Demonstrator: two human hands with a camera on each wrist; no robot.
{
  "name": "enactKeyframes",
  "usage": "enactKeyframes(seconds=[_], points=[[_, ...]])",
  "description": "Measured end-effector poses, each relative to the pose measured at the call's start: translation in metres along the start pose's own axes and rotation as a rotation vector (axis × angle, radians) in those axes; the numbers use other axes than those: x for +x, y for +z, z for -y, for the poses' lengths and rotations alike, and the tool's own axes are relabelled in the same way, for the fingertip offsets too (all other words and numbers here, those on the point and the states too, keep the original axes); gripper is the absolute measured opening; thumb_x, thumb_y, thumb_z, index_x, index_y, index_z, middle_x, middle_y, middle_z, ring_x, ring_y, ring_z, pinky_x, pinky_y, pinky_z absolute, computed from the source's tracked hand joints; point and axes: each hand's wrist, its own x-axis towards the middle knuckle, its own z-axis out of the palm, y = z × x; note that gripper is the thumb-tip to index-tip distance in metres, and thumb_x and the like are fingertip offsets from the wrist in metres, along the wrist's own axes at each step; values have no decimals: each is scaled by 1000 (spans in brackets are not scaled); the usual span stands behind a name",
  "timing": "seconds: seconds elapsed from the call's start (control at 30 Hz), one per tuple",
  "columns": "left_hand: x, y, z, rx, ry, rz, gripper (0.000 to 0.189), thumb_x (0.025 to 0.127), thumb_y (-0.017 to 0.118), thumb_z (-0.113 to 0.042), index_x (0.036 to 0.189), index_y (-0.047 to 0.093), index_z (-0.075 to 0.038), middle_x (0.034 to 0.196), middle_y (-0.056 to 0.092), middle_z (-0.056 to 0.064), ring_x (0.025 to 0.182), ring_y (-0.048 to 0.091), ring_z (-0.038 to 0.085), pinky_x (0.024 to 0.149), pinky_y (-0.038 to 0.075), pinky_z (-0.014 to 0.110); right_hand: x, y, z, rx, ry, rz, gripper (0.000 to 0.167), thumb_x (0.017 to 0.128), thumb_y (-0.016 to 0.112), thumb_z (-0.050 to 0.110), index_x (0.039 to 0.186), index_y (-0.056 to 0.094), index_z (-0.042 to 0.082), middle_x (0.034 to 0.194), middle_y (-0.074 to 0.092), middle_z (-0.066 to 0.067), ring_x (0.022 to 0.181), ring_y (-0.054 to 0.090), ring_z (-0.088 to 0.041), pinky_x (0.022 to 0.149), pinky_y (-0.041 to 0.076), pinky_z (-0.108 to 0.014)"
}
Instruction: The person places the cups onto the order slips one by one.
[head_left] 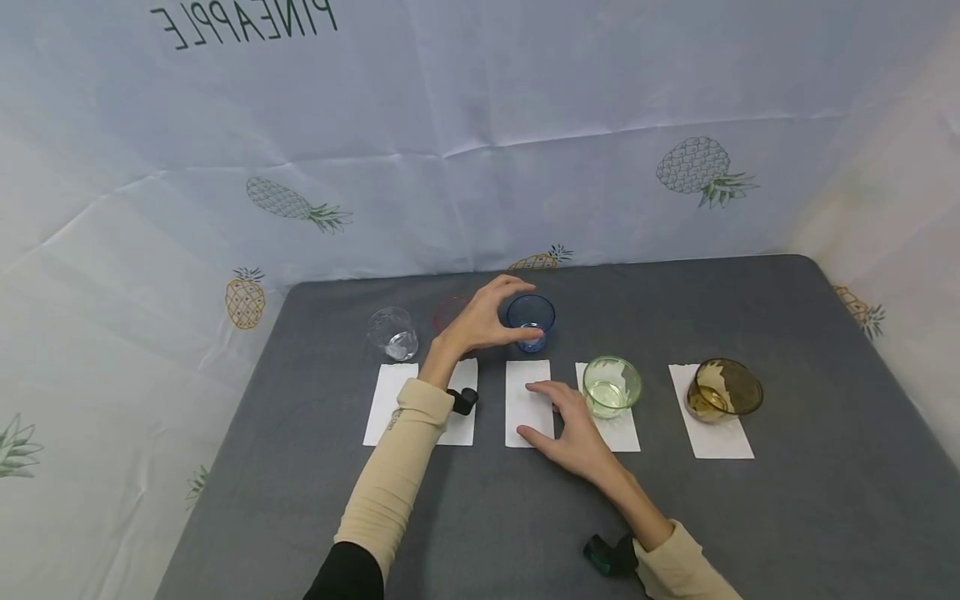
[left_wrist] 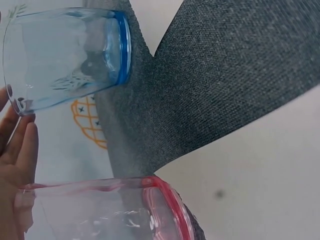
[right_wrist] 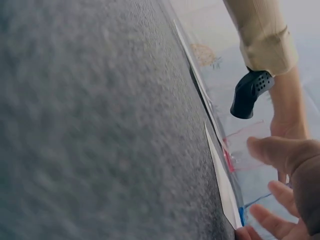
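In the head view my left hand (head_left: 487,317) reaches around a blue glass (head_left: 534,318), thumb in front and fingers behind, spread apart. The left wrist view shows the blue glass (left_wrist: 70,57) upright on the cloth, with fingertips near its rim; firm contact cannot be told. A pink-rimmed glass (left_wrist: 100,210) stands left of it, partly hidden by my left hand in the head view. My right hand (head_left: 573,429) hovers over the middle white paper (head_left: 521,383) with thumb and fingers apart, holding nothing. Beside it a green glass (head_left: 611,387) stands on another paper.
A clear glass (head_left: 393,333) stands at the back left, behind a white paper (head_left: 386,404). My left forearm partly covers another paper (head_left: 457,432). At right an amber glass (head_left: 723,387) rests on a paper (head_left: 723,442). A pineapple-print curtain (head_left: 480,200) hangs behind the grey table (head_left: 810,333).
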Motion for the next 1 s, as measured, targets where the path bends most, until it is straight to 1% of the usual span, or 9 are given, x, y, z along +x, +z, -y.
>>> enactKeyframes(seconds=[0.1, 0.2, 0.33, 0.4, 0.53, 0.63, 0.77, 1.0], points=[[0, 0, 0, 2, -12, 8, 75, 83, 85, -36, 147, 55, -13, 148, 51, 10, 138, 50, 30, 116, 44, 53, -3, 1, 1, -35, 13, -9, 58, 80, 87, 18, 131, 65, 3, 129, 66, -17, 118, 60, -33, 91, 53, -41], [-1, 0, 0, 4, -26, 21, 75, 83, 85, -37, 147, 55, -13, 148, 50, 9, 139, 49, 30, 116, 44, 53, -6, 2, 2, -58, 37, -8, 62, 78, 88, 17, 133, 64, 1, 132, 64, -21, 121, 59, -38, 94, 51, -49], [0, -1, 0, 14, -43, 30, 77, 82, 86, -39, 148, 55, -13, 149, 50, 9, 140, 48, 30, 117, 43, 54, -7, 1, 5, -65, 84, 19, 68, 78, 88, 20, 137, 61, -1, 137, 59, -24, 127, 55, -43, 103, 47, -59], [0, -1, -1, 21, -52, 35, 78, 82, 86, -39, 148, 54, -13, 149, 50, 9, 141, 48, 30, 117, 42, 54, -7, 1, 5, -69, 101, 33, 70, 78, 88, 20, 138, 60, -2, 139, 58, -25, 129, 53, -45, 106, 44, -62], [1, -2, -2, 23, -64, 51, 79, 81, 86, -40, 148, 54, -14, 150, 49, 8, 141, 48, 30, 117, 43, 53, -6, 1, 5, -70, 121, 49, 73, 77, 89, 19, 139, 58, -3, 140, 56, -25, 130, 50, -46, 107, 43, -63], [2, -3, -3, 23, -64, 63, 80, 80, 87, -40, 148, 54, -13, 149, 50, 8, 140, 48, 30, 116, 43, 53, -6, 1, 5, -68, 127, 53, 73, 77, 89, 18, 140, 58, -3, 140, 56, -25, 131, 50, -46, 108, 42, -63], [3, -3, -3, 45, -63, 77, 82, 79, 88, -42, 148, 54, -11, 148, 51, 8, 139, 50, 30, 116, 44, 51, -7, 1, 4, -74, 121, 52, 73, 77, 89, 18, 139, 58, -3, 140, 56, -25, 130, 50, -46, 107, 43, -63], [3, -3, -5, 74, -80, 101, 83, 79, 88, -44, 148, 54, -13, 149, 51, 7, 141, 48, 30, 116, 44, 50, -8, 1, 3, -83, 116, 57, 72, 77, 89, 19, 139, 58, -4, 141, 55, -26, 132, 50, -46, 109, 41, -63]])
